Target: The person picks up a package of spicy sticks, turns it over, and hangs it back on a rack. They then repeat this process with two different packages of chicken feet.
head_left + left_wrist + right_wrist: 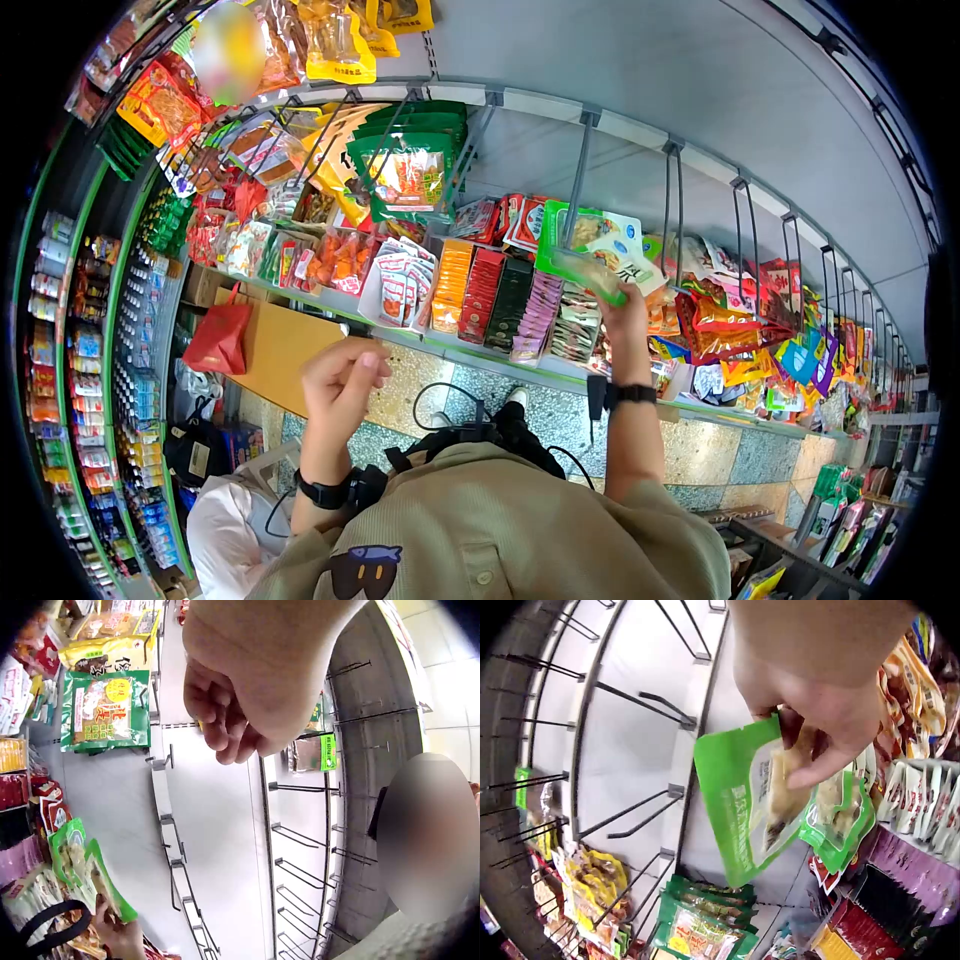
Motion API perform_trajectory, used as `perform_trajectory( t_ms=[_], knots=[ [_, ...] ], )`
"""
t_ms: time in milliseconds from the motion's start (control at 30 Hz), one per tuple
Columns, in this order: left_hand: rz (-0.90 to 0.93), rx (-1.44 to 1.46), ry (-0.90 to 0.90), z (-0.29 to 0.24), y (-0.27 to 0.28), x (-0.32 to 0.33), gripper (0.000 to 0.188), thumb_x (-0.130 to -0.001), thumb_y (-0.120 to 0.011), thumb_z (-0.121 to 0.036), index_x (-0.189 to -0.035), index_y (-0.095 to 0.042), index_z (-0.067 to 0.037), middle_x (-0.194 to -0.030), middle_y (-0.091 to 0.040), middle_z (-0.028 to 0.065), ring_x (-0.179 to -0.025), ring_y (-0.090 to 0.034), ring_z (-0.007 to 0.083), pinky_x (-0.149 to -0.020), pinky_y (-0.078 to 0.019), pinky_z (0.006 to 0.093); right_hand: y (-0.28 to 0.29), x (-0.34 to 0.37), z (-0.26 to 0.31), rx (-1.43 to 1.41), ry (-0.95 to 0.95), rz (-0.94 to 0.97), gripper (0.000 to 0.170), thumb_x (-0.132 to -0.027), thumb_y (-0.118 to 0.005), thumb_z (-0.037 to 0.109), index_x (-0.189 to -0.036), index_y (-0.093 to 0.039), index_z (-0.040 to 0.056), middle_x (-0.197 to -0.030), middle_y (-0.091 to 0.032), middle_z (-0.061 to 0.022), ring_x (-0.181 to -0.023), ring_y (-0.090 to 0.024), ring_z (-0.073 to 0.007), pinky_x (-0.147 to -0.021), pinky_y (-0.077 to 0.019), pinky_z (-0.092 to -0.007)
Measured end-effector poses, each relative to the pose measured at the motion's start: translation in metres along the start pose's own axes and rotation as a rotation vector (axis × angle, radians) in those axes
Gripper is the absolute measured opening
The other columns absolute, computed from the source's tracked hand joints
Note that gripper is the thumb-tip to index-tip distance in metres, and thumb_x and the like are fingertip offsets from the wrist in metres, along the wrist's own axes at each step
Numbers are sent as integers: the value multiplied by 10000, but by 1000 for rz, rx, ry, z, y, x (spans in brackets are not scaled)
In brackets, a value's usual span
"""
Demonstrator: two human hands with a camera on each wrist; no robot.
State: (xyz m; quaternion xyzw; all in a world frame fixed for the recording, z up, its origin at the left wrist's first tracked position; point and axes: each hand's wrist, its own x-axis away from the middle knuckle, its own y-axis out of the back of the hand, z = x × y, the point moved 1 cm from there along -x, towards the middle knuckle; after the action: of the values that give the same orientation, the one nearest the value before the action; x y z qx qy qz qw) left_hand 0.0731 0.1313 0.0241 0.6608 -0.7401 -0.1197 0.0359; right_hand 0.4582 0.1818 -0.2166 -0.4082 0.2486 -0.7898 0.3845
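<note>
In the right wrist view my right hand (817,727) pinches a green-edged snack packet (724,795) by one side, thumb on its clear window with pale food inside. Another green packet (847,817) shows just behind it. From the head view, the right hand (627,318) reaches over the shelf's boxed snacks, under the wire hooks. My left hand (338,385) is raised in front of the shelf, its fingers loosely curled around nothing. Dark green snack packets (105,712) hang beyond the left hand in the left wrist view.
Metal hooks (582,165) stick out along the rack above the shelf. Rows of orange (452,285), red, black and purple sachets stand below. To the left are a red bag (217,335) on a cardboard box (285,350) and a shelf of small goods (145,400).
</note>
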Motion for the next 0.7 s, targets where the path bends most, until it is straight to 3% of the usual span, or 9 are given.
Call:
perform_trajectory(
  t_ms=[100, 333, 533, 633, 700],
  knots=[
    [98, 34, 1, 8, 6, -7, 153, -843, -519, -87, -848, -588, 49, -732, -583, 72, -612, -535, 90, -542, -431, 200, -4, 67, 8, 127, -8, 32, 178, -711, -465, 65, -880, -494, 17, -942, -541, -85, -846, -529, -206, -756, -450, -352],
    [384, 148, 178, 38, 13, -12, 156, -835, -550, -127, -915, -582, 2, -766, -588, 37, -680, -553, 79, -567, -439, 204, -40, 198, -17, 440, 86, 3, 108, -652, -463, 55, -712, -542, 11, -710, -525, -38, -674, -509, -151, -655, -411, -246],
    [661, 283, 335, 49, 27, 6, 202, -835, -556, -211, -914, -543, -26, -714, -541, 2, -593, -490, 71, -529, -403, 191, -107, 272, -49, 561, 98, 156, 197, -639, -470, 63, -769, -587, -27, -732, -578, -56, -669, -511, -129, -668, -383, -210],
    [732, 330, 254, 58, 48, 18, 223, -823, -578, -214, -919, -477, -40, -705, -515, -15, -590, -484, 52, -519, -392, 182, -124, 288, -71, 577, 133, 302, 265, -620, -475, 54, -823, -608, -52, -750, -597, -70, -668, -516, -129, -655, -386, -208],
    [603, 452, 209, 69, 60, 24, 265, -807, -601, -182, -948, -405, -72, -795, -566, 27, -616, -499, 42, -526, -392, 172, -141, 306, -78, 510, 133, 306, 259, -617, -476, 51, -818, -605, -51, -732, -587, -60, -650, -507, -127, -639, -385, -209]
  ],
)
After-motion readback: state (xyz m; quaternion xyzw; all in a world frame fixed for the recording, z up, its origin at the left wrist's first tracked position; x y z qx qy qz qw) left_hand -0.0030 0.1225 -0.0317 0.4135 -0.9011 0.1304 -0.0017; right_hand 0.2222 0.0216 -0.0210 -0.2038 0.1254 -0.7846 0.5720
